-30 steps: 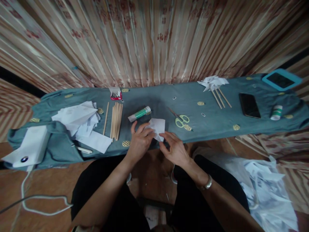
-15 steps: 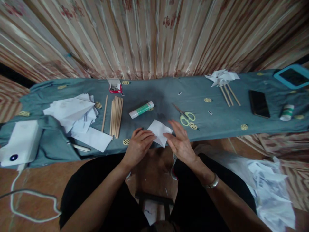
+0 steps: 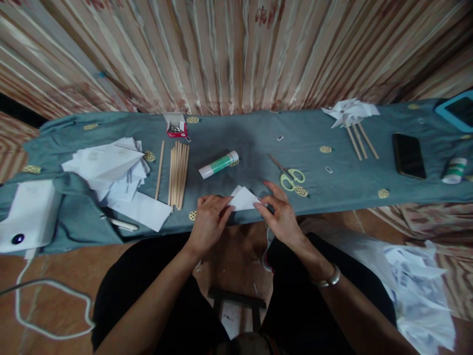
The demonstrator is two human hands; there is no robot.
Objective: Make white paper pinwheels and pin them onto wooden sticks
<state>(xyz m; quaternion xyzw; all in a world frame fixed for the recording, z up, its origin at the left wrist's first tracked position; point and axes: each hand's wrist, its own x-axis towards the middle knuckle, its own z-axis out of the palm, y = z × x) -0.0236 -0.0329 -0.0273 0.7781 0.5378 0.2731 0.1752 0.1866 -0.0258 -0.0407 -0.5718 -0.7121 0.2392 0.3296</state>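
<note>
Between my hands is a small white sheet of paper, folded over into a triangle-like shape at the table's front edge. My left hand pinches its left corner between thumb and fingers. At the right corner, my right hand grips the paper with thumb and fingertip, the other fingers partly spread. Just beyond the paper lie a green and white glue stick and scissors with light green handles.
Wooden sticks, a red box of metal pieces and a paper pile are to the left. Paper pinwheels, a phone and another glue stick lie right. A white device sits at far left.
The paper was a flat, opened square and is now folded over. My right hand has closed onto its right corner. The view has shifted slightly.
</note>
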